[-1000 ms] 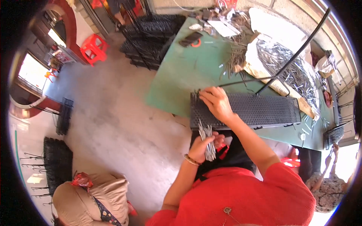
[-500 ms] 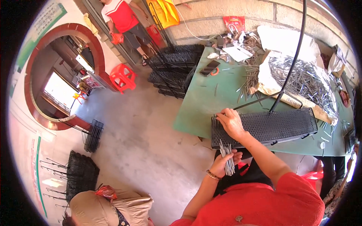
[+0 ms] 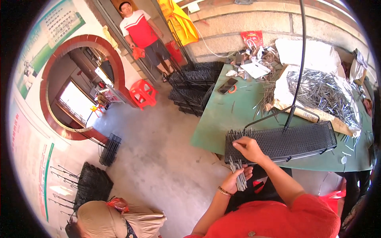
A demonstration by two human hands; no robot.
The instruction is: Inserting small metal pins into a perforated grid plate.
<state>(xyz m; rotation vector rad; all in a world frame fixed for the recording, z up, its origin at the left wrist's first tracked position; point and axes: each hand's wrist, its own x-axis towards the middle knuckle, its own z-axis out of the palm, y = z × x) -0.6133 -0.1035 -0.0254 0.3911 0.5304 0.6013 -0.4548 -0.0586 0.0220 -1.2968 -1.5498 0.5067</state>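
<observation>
A long black mesh rack (image 3: 293, 141) with a tall black hooked rod rising from it lies along the near edge of the green table (image 3: 214, 131). Short thin metal rods (image 3: 237, 136) stand upright in a cluster in the holes at its left end. Over that end is my right hand (image 3: 250, 149), fingertips pinched together; whatever is between them is too small to make out. Below the rack's near left corner, my left hand (image 3: 235, 181) is closed round a bundle of grey metal rods (image 3: 239, 174), held roughly upright.
A paper sack (image 3: 317, 89) heaped with loose rods lies open at the table's far right. A phone (image 3: 227, 86) and orange-handled scissors (image 3: 233, 89) sit far left. Black racks (image 3: 190, 93) are stacked beyond the table. A person (image 3: 143, 35) stands in the doorway; another (image 3: 107, 220) is at lower left.
My right hand has drawn back from the rack's far left corner toward me, uncovering the standing rods. The left hand still holds its bundle. The whole view has tilted up slightly.
</observation>
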